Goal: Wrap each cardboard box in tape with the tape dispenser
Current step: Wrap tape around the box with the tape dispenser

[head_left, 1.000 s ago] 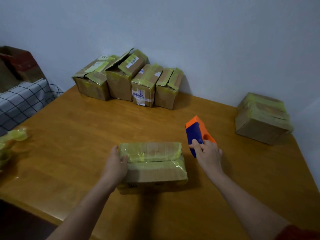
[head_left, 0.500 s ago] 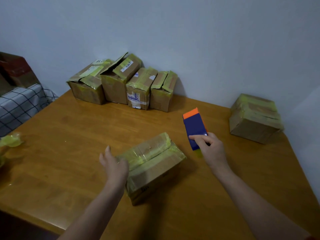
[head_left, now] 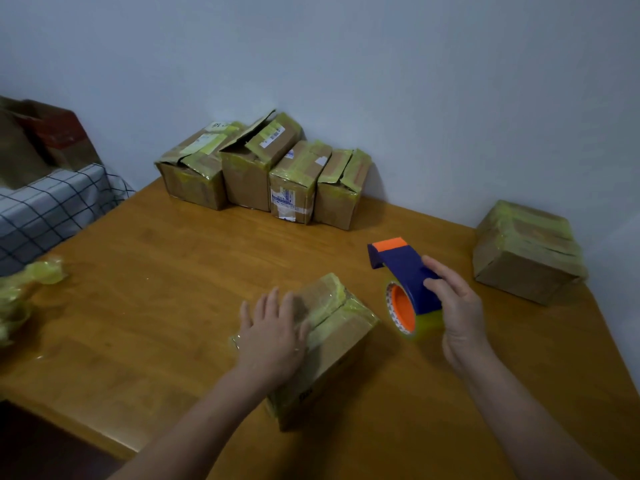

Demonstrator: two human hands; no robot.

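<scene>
moved: box (head_left: 343,337) swung askew on the bench (head_left: 173,271); tape dispenser (head_left: 405,271) tipped up, roll core now showing.
left hand (head_left: 273,334): flat, fingers straight, pressing the box top.
right hand (head_left: 457,306): wrapped round dispenser, just right of box.
step: likely re-aiming between wraps.
next: land the tape end on a bare face.

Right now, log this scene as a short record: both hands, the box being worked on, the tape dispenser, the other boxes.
left hand: flat, fingers straight, on top of the near box
right hand: grips the tape dispenser, right of that box
near box: on the table, angled, yellowish tape over its top
tape dispenser: blue and orange, roll loaded
back row: four boxes along the wall, one flap raised
right box: taped, alone near the table's right edge
</scene>
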